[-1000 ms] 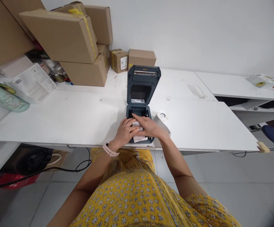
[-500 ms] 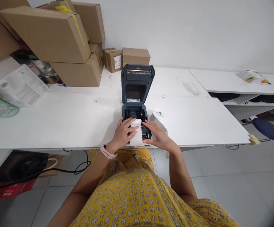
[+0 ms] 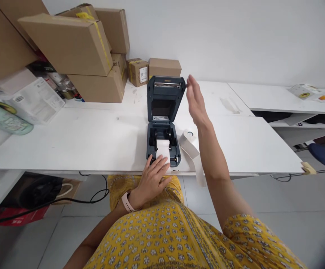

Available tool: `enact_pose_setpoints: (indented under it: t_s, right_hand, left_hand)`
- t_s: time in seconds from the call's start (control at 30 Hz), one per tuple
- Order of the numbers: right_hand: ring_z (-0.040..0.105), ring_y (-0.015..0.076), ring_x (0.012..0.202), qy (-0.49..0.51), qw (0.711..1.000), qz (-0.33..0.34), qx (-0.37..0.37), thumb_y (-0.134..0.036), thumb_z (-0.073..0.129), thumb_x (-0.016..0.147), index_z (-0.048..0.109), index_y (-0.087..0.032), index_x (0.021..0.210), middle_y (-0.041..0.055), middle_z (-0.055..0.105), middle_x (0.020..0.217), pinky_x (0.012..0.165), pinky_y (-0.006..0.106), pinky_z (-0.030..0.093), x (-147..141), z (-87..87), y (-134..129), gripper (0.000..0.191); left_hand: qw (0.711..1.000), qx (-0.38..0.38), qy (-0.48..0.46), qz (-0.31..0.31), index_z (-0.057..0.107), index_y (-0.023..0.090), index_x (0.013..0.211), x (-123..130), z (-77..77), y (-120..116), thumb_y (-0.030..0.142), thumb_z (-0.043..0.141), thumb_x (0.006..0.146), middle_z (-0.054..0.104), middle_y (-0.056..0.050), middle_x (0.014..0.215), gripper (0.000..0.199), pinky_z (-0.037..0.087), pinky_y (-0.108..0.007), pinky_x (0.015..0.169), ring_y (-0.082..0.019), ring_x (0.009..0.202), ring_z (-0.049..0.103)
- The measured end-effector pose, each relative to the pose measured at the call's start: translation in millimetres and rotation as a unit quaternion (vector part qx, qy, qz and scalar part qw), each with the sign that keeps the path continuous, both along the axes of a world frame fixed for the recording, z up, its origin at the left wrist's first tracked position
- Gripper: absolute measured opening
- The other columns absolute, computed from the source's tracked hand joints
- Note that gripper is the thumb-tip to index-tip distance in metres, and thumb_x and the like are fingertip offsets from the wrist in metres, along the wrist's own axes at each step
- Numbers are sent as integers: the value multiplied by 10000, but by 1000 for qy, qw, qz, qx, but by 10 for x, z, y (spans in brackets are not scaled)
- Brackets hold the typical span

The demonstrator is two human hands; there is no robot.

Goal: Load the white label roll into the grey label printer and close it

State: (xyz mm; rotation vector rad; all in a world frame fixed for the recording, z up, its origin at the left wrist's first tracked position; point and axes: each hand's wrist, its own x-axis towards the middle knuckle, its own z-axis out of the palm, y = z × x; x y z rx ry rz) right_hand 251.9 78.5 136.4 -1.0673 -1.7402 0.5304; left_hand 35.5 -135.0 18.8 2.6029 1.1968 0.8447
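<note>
A dark label printer sits at the table's front edge with its lid raised. Inside it lies a white paper roll, its strip drawn forward over the front. My left hand rests on that strip at the printer's front, fingers stretched out flat. Up beside the lid's right edge is my right hand, fingers straight and holding nothing; whether it touches the lid I cannot tell. A second label roll lies right of the printer, its loose strip trailing over the table edge.
Cardboard boxes are stacked at the back left, near a white carton and a green bottle. Two smaller boxes stand behind the printer. A black cable hangs below the white table.
My right hand has left the paper roll and risen to the right side of the raised lid. My left hand has slid toward me, onto the strip at the printer's front.
</note>
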Motion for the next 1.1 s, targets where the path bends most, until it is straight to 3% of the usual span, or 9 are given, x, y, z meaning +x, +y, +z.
enact_pose_setpoints:
  t_s: [0.1, 0.17, 0.3, 0.43, 0.53, 0.6, 0.67, 0.83, 1.1]
  right_hand:
    - [348, 217, 1552, 42, 997, 19, -56, -825, 50, 933, 261, -273, 1617, 57, 366, 1681, 1274, 438, 304, -165, 183, 314, 904]
    - [426, 246, 1504, 55, 997, 7, -47, -833, 16, 915, 407, -228, 1554, 58, 499, 1586, 1250, 421, 333, -227, 202, 260, 963]
    - [514, 290, 1434, 46, 997, -56, 33, -749, 34, 987, 616, -271, 1374, 13, 633, 1407, 1220, 482, 383, -247, -40, -448, 847]
    - [564, 298, 1374, 4, 1000, -22, -16, -627, 326, 1038, 703, -368, 1237, 15, 697, 1303, 1217, 574, 409, -259, -532, -1301, 499]
    - [426, 292, 1500, -6, 998, -26, -65, -572, 445, 1017, 586, -389, 1404, 7, 556, 1526, 1271, 589, 326, -292, -901, -1630, 451]
    - [294, 297, 1576, 29, 990, -47, -126, -594, 500, 985, 349, -389, 1577, 12, 339, 1686, 1274, 588, 318, -321, -1088, -1705, 644]
    - [236, 309, 1598, 85, 973, -60, -208, -630, 532, 954, 106, -365, 1647, 45, 193, 1741, 1258, 585, 345, -351, -1211, -1723, 856]
    - [314, 322, 1569, 181, 929, -44, -319, -692, 529, 920, 13, -299, 1658, 116, 225, 1727, 1238, 565, 389, -401, -1315, -1736, 982]
    - [399, 325, 1521, 162, 948, -57, -268, -631, 502, 958, 61, -301, 1656, 130, 312, 1691, 1202, 569, 432, -427, -1351, -1748, 889]
  left_hand:
    - [1000, 6, -19, -8, 662, 168, 1293, -20, 7, -51, 357, 554, 1014, 634, -137, 1454, 354, 322, -627, 1239, -313, 1445, 510]
    - [999, 11, -43, -16, 684, 186, 1250, -54, 10, -63, 338, 577, 1004, 679, -120, 1398, 308, 345, -624, 1227, -309, 1412, 548]
    - [988, 21, -150, -27, 726, 228, 1134, -158, 22, -112, 249, 607, 977, 789, -69, 1165, 198, 481, -546, 1132, -263, 1198, 703]
    - [952, 66, -278, 111, 713, 256, 1083, -229, 63, -90, 251, 568, 982, 767, -70, 1094, 177, 552, -480, 1021, -247, 1118, 704]
    - [925, -3, -314, 216, 569, 258, 1365, -215, 87, 98, 408, 570, 991, 553, -125, 1487, 403, 408, -544, 1190, -296, 1431, 486]
    - [903, -127, -343, 228, 343, 288, 1556, -186, 78, 274, 514, 577, 977, 276, -120, 1694, 663, 287, -570, 1266, -318, 1579, 252]
    - [865, -263, -365, 223, 198, 321, 1617, -159, 47, 428, 570, 614, 944, 137, -107, 1743, 829, 292, -571, 1266, -345, 1607, 155]
    - [796, -411, -423, 136, 263, 227, 1598, -129, -16, 548, 549, 622, 936, 369, -164, 1656, 820, 455, -501, 1181, -346, 1504, 411]
    - [810, -376, -432, 128, 463, 190, 1466, -129, -49, 622, 529, 679, 884, 578, -155, 1482, 708, 505, -473, 1114, -318, 1345, 568]
